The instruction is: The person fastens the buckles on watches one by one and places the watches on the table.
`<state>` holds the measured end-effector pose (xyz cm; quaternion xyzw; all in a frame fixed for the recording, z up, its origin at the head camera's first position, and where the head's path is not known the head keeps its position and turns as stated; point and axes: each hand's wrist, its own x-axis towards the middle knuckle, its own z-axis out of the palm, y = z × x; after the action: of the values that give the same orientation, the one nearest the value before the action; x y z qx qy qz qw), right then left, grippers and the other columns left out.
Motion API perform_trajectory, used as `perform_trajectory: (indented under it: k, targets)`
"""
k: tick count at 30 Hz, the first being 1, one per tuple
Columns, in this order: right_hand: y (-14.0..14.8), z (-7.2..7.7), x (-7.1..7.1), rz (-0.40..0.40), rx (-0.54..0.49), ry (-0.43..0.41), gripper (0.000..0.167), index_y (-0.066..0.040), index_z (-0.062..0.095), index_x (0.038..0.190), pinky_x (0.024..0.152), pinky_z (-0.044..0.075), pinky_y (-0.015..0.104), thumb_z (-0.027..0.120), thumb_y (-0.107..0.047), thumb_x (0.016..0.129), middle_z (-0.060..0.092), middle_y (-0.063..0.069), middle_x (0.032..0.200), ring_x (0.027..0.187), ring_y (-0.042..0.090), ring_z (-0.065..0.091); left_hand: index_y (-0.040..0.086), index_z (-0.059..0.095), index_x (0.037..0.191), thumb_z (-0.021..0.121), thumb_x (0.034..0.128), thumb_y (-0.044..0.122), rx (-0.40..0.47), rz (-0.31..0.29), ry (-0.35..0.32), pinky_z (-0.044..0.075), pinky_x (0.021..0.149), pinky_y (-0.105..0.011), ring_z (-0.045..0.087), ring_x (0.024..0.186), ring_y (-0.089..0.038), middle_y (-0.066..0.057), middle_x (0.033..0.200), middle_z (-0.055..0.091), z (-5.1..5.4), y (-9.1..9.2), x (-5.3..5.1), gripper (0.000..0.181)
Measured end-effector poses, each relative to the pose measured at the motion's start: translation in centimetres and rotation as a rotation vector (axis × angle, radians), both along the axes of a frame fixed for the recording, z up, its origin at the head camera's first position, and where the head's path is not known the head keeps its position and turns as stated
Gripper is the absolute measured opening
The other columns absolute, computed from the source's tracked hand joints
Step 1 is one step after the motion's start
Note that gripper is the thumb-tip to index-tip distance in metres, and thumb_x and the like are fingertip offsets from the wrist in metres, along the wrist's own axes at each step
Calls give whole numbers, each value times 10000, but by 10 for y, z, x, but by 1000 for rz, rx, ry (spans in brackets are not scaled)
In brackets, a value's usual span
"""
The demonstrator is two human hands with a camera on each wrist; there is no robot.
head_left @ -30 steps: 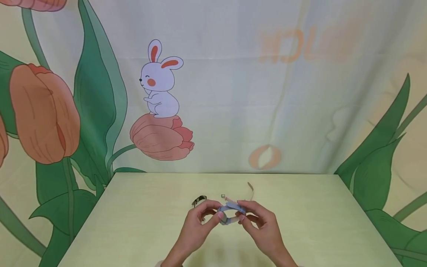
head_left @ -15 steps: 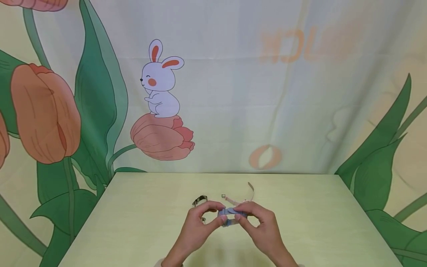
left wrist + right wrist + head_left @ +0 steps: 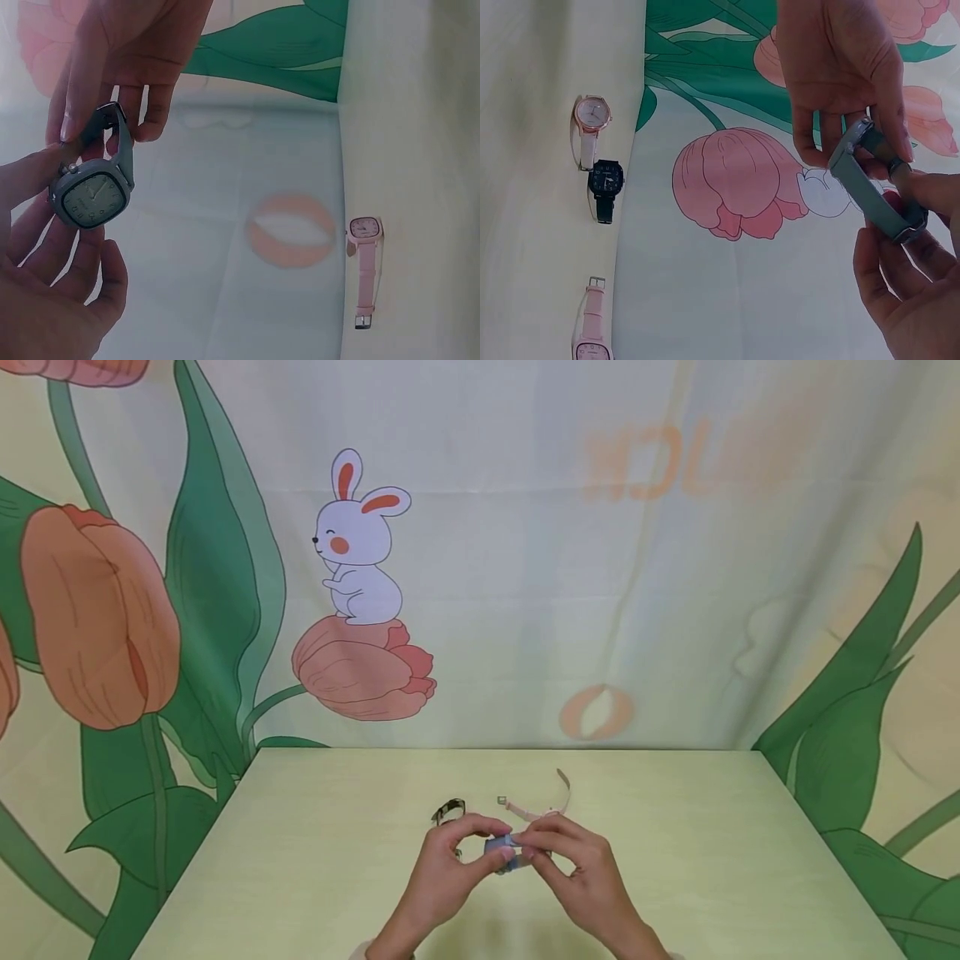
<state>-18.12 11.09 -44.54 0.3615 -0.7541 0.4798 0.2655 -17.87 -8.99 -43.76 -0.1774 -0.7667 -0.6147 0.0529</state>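
Observation:
A grey-blue wristwatch with a rounded square case is held between both hands above the table, its strap bent into a loop. My left hand pinches the case end between thumb and fingers; the watch dial faces the left wrist camera. My right hand pinches the buckle end of the strap, where the metal buckle shows beside the fingers in the right wrist view. Fingertips cover part of the strap, so whether it is fastened I cannot tell.
Behind the hands, a pink watch lies on the table. A black watch and a round watch with a pale strap lie further left. A printed curtain hangs behind the table's back edge.
My right hand has shifted slightly left, its fingers drawn closer to the left hand's. The watch has turned and its loop looks narrower. The watches on the table have not moved.

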Motion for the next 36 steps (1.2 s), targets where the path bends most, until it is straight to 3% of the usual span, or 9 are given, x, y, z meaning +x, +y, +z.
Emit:
perform_trajectory:
  k: [3,8,12,19,25,31,33,36]
  targets:
    - [-1,0,2,-31,2,-53,254,-160,721,1088,1056,435,192,716,-26,873,706,-21,1010,914,90,678,208,729,1032,766,856,275,4,-9,17,477,913,-296,655,970,-99,45,997,732,0,0,0,192]
    - [-1,0,4,-70,-41,-184,294,-163,663,1169,863,554,212,713,-78,892,714,3,1075,936,99,700,203,727,1035,768,855,248,67,39,-38,489,926,-288,676,966,-100,23,985,731,0,1,0,190]
    - [1,-1,2,-51,-81,-170,275,-153,674,1143,828,570,233,690,-34,896,715,27,1068,915,125,705,168,725,1034,769,854,217,111,44,-71,496,928,-288,684,947,-122,-33,988,728,0,1,0,192]
    - [1,-2,0,-43,-84,-110,245,-150,701,1109,821,558,192,697,-38,892,717,17,1024,864,142,687,89,716,1071,752,873,221,96,4,-85,492,933,-283,695,926,-122,-76,1002,732,0,2,1,241]
    - [0,1,1,-49,-67,-147,283,-138,702,1144,795,567,205,697,-21,887,711,6,994,862,86,682,88,702,1078,744,872,151,135,-57,-72,558,855,-273,727,862,-134,-152,1039,705,-1,3,1,220]
    - [-4,3,7,-21,-143,-292,435,-107,596,1282,764,588,268,688,29,879,716,100,984,871,29,678,53,672,1163,753,864,166,212,-58,-133,587,782,-257,726,879,-103,-224,1080,652,-1,4,2,330]
    - [-3,4,8,-14,-165,-324,386,-106,609,1249,760,591,272,686,6,889,720,107,994,865,49,692,63,655,1223,744,872,167,211,-67,-116,588,782,-258,725,897,-101,-224,1077,635,-2,3,2,377]
    - [-2,3,7,3,-168,-306,302,-83,654,1193,752,595,271,679,-18,900,722,114,1012,862,102,713,108,639,1285,713,901,181,175,-94,-55,586,791,-258,733,893,-113,-182,1066,636,-5,2,1,398]
